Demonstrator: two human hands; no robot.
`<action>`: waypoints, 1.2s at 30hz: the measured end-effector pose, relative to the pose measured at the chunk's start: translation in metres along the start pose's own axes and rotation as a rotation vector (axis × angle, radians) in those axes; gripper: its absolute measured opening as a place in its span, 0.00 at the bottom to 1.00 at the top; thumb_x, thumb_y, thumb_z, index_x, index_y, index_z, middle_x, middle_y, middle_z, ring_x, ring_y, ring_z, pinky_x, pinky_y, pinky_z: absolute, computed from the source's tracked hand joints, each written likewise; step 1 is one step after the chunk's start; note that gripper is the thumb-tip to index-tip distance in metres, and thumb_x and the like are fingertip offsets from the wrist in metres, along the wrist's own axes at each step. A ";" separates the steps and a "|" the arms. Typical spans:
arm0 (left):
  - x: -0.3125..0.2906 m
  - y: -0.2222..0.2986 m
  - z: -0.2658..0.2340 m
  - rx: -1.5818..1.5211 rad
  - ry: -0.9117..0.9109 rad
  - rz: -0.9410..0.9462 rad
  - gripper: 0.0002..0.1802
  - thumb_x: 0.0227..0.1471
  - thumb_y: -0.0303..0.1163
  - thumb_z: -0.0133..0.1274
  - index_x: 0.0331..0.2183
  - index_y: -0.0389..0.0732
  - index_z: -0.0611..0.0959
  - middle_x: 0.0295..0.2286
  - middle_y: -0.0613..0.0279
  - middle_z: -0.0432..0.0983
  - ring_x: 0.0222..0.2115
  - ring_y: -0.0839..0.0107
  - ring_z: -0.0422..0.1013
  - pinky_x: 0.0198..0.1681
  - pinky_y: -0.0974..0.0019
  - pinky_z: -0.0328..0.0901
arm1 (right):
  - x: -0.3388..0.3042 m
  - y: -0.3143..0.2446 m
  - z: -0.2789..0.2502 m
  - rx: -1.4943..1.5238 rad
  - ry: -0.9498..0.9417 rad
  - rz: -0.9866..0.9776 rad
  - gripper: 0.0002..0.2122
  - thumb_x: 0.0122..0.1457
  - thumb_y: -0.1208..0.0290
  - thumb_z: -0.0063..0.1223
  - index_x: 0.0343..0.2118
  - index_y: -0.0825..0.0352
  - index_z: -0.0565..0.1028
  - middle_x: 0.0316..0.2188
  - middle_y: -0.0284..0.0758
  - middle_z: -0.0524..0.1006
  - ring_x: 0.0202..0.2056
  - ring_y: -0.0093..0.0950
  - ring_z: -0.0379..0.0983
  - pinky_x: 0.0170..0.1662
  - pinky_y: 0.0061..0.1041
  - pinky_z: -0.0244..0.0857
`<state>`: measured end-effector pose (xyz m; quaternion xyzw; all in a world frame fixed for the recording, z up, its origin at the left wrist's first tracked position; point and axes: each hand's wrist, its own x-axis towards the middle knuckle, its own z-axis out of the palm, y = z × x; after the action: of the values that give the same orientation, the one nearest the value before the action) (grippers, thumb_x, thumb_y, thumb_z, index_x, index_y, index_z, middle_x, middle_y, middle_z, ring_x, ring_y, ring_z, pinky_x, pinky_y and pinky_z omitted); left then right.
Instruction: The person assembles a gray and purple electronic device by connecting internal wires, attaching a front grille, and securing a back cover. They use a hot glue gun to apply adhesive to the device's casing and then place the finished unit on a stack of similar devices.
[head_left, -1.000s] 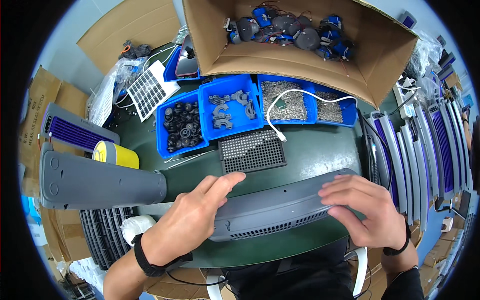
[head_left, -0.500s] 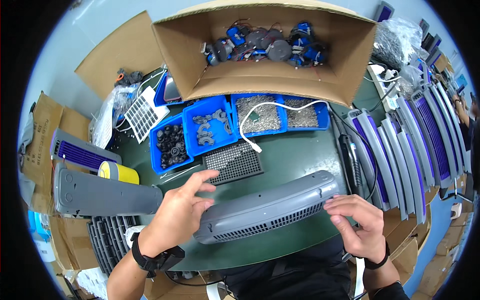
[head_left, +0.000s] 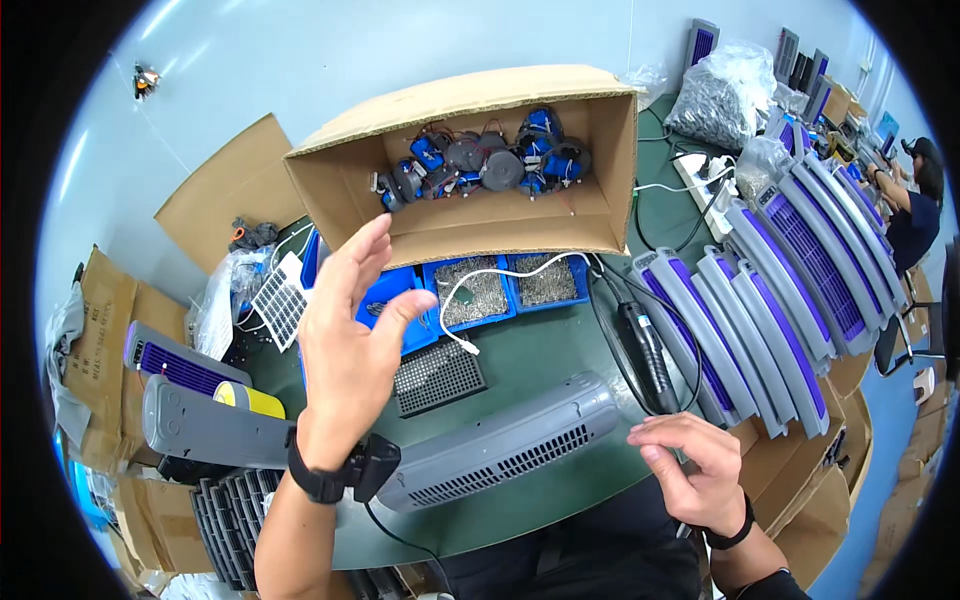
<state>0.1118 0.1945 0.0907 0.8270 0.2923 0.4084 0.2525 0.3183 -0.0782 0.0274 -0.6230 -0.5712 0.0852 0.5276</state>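
A long curved grey plastic housing point(head_left: 510, 440) with a slotted vent lies on the dark green table in front of me. My left hand point(head_left: 350, 330) is raised over the table, fingers stretched and thumb apart, holding nothing. Its fingertips overlap the near left edge of an open cardboard box point(head_left: 480, 235). Inside the box sit several round grey parts point(head_left: 500, 170) with blue pieces and thin wires. Just off the housing's right end, my right hand point(head_left: 695, 470) has its fingers curled toward the thumb. Whether anything is between them is hidden.
Blue bins point(head_left: 470, 300) of small metal pieces stand below the box, beside a black perforated tray point(head_left: 440, 378). A corded handheld tool point(head_left: 650, 355) lies right of them. Purple-grey housings point(head_left: 800, 260) stack at right. A yellow cylinder point(head_left: 250, 400) rests at left. Another person point(head_left: 912, 200) sits far right.
My left hand has left the housing's left end, moved up toward the cardboard box and spread its fingers. My right hand is now slightly apart from the housing. The view has shifted.
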 end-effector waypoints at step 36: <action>-0.129 -0.007 0.014 0.438 -0.676 -0.125 0.49 0.46 0.70 0.65 0.55 0.38 0.82 0.40 0.37 0.82 0.40 0.39 0.80 0.47 0.44 0.74 | 0.005 -0.017 0.000 0.850 0.301 0.176 0.30 0.63 0.77 0.60 0.67 0.74 0.63 0.42 0.42 0.78 0.35 0.29 0.79 0.38 0.33 0.77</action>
<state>0.0574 0.1078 0.0102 0.9295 0.3228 0.0254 0.1767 0.3092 -0.0775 0.0432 -0.4030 -0.3476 0.2650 0.8041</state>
